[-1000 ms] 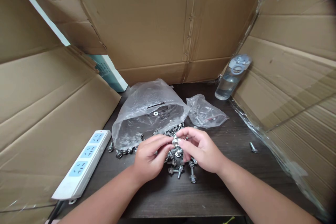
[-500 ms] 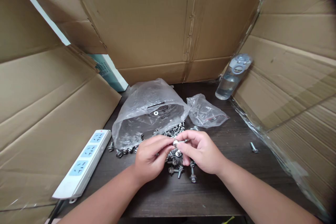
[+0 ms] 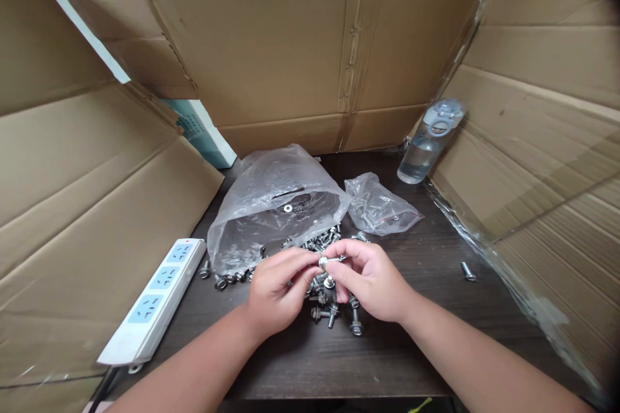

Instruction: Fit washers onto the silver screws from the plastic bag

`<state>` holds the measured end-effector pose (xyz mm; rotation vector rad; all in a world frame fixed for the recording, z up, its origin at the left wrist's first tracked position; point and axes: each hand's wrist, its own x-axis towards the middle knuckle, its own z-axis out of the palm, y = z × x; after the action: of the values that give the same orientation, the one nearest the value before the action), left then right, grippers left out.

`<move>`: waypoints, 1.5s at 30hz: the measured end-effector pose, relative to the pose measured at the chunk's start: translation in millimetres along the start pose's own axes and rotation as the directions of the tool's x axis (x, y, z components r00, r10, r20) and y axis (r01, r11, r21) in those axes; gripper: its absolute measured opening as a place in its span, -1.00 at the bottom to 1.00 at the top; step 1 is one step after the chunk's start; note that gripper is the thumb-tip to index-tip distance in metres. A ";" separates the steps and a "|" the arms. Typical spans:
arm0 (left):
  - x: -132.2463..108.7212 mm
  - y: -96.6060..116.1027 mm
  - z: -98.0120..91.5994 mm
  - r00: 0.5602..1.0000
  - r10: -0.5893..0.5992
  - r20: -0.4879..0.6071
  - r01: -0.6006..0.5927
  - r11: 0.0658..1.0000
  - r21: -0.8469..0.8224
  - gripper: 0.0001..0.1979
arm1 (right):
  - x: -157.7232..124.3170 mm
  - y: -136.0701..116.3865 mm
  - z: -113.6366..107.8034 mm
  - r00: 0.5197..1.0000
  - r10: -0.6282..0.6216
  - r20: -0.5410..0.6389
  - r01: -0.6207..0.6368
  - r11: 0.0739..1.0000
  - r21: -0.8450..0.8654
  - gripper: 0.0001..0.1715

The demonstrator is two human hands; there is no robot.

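A steel flange bolt (image 3: 330, 261) is held in the air just above the pile of loose bolts (image 3: 329, 316), its washered head at the fingertips of the left grip (image 3: 278, 290) and its shank pointing toward the right grip (image 3: 371, 281). Both grips are nearly closed, thumbs and forefingers meeting on the bolt, though the exact contact is too small to make out. Both forearms come in from the near edge of the dark wood counter (image 3: 387, 368), angled inward, with the hands close together and the wrists bent over the pile. Just behind the pile, a large clear plastic bag (image 3: 271, 206) lies open on its side, with a single washer (image 3: 288, 208) showing in it and more bolts along its lower edge. A smaller knotted plastic bag (image 3: 378, 206) sits to the pile's far right, and its contents cannot be made out. Further right of the pile lies a lone bolt (image 3: 467, 271), and beyond it stands a water bottle (image 3: 429, 142), partly filled. Left of the pile is a white power strip (image 3: 155, 300), with cardboard sheets (image 3: 276, 32) walling the counter behind
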<state>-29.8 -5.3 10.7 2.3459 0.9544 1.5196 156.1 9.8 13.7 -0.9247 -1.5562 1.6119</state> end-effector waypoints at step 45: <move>-0.1 -20.4 -6.1 0.978 -0.201 0.058 0.154 0.880 0.450 -0.83 | 10.9 -2.2 -15.6 0.867 -0.363 -0.340 0.254 0.911 -0.324 -0.73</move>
<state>-43.6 9.4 3.7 2.5032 1.5824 1.1925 164.3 27.1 15.3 -1.0053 -1.5584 0.9294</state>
